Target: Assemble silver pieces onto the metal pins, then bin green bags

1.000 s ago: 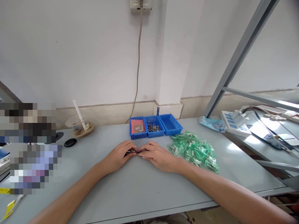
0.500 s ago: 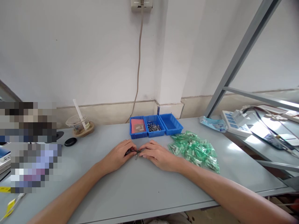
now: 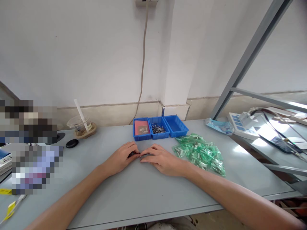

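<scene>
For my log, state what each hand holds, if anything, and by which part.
The left hand holds thin metallic pieces; its grip hides which part. A small metal piece shows at the fingertips of the right hand; whether it's held is unclear.

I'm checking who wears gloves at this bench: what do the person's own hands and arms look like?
The left hand and right hand are gloveless. The left forearm and right forearm show no sleeve, watch or bracelet. Fingernail details are too small to tell.
</scene>
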The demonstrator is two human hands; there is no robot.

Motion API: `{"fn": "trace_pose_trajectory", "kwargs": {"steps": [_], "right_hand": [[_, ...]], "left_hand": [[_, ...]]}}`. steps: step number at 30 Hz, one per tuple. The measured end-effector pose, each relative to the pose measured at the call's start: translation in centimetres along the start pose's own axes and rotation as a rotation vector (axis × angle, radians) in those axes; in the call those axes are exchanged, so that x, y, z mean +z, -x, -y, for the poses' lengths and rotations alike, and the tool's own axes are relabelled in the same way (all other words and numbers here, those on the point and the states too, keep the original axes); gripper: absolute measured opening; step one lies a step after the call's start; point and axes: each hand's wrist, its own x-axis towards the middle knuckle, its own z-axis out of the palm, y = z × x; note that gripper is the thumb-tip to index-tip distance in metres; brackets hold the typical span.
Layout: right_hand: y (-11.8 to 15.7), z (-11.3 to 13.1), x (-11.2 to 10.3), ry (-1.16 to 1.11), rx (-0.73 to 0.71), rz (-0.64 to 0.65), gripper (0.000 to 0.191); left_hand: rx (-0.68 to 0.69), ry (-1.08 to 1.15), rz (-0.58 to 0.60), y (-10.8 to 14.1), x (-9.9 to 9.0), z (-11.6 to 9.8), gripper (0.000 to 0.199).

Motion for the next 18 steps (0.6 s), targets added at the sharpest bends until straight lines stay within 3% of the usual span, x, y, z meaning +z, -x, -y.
{"fn": "trace_pose_trajectory", "kwargs": {"steps": [13,18], "right_hand": [[0.1,-0.4,0.8,0.096,-0.047,0.004,0.056],[0.0,-0.6,1.0,0.102,-0.030,-0.010,0.051]], "left_hand": [[-0.006,0.017,-0.002,0.0,-0.1,0.0,0.018],[-0.017,0.011,0.011,0.0,-0.1,0.1,0.019]]}}
